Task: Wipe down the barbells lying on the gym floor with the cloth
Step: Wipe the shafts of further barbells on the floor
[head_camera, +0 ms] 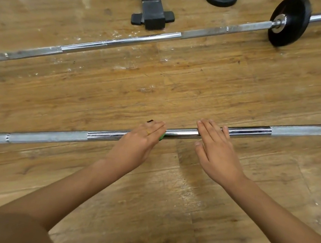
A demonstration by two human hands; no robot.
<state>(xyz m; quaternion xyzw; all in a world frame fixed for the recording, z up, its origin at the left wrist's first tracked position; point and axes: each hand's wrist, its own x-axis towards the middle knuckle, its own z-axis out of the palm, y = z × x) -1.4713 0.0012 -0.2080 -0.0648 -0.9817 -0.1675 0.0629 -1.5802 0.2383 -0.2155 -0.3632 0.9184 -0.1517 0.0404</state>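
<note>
Two hands rest on the near barbell [250, 130] on the floor [180, 87]: left hand [138, 141] presses the green cloth [161, 136] flat-fingered, right hand [217, 151] steadies, straight-fingered. Even pressure should stop the bar rolling.

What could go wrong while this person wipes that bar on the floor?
1. The near bar is round and lies on a wood floor. The right hand only rests flat on it, so it might roll.
2. Little of the green cloth shows under the left hand, so that hand may rub bare metal.
3. The knurled section could snag the cloth.
</note>
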